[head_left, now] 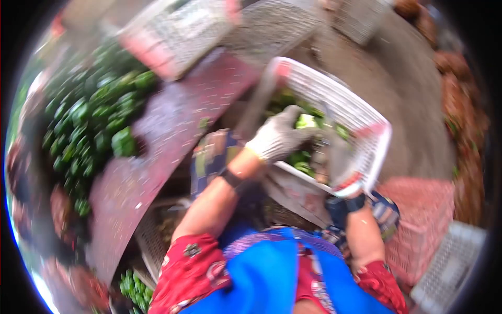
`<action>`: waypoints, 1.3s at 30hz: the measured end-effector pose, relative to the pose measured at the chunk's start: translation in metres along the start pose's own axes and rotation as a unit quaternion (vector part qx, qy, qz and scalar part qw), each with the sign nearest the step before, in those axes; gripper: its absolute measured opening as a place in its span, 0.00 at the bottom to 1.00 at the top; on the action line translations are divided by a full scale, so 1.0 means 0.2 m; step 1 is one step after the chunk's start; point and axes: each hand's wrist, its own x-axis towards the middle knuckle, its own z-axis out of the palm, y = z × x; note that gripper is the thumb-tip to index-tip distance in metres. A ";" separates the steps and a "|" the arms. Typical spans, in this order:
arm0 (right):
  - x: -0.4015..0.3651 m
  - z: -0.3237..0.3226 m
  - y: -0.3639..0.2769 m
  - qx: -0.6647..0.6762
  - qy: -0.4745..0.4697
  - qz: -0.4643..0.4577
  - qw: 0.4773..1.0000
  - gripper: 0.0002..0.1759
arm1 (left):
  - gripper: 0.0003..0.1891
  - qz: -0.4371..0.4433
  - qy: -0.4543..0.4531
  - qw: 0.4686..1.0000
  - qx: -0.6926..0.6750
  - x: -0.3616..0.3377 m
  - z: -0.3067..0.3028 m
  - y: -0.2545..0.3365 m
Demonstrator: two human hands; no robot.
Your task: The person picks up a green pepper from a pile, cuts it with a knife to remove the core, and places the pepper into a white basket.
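While the right hand (342, 203) clamps the white basket (366, 118) by its rim, the left hand (280, 137) lies among green peppers (300, 157) inside. Blur hides the left grip.

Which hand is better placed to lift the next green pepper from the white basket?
Left. The left hand is inside the white basket, over the green peppers; the right hand is busy holding the basket's near rim.

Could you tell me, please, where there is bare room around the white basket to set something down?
The long reddish flat board between the pile of green peppers and the white plastic mesh basket looks mostly bare, as does the grey ground right of the basket. Crowded: inside the basket, where the left hand reaches, and the pile.
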 end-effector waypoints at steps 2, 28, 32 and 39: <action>-0.13 0.15 -0.07 -0.024 0.000 -0.086 0.996 0.24 | 0.22 -0.012 0.011 0.999 -0.037 -0.18 -0.27 0.04; 0.15 -0.03 0.17 0.118 0.004 -0.110 0.987 0.23 | 0.41 -0.118 0.427 0.854 -0.275 -0.48 -1.32 -1.06; 0.04 0.07 0.10 0.000 -0.114 -0.155 0.981 0.24 | 0.40 -0.024 0.261 0.931 -0.253 -0.38 -0.95 -0.38; -0.10 0.08 0.08 0.136 -0.123 -0.216 0.959 0.49 | 0.46 0.177 0.041 0.982 -0.057 -0.15 -0.11 0.13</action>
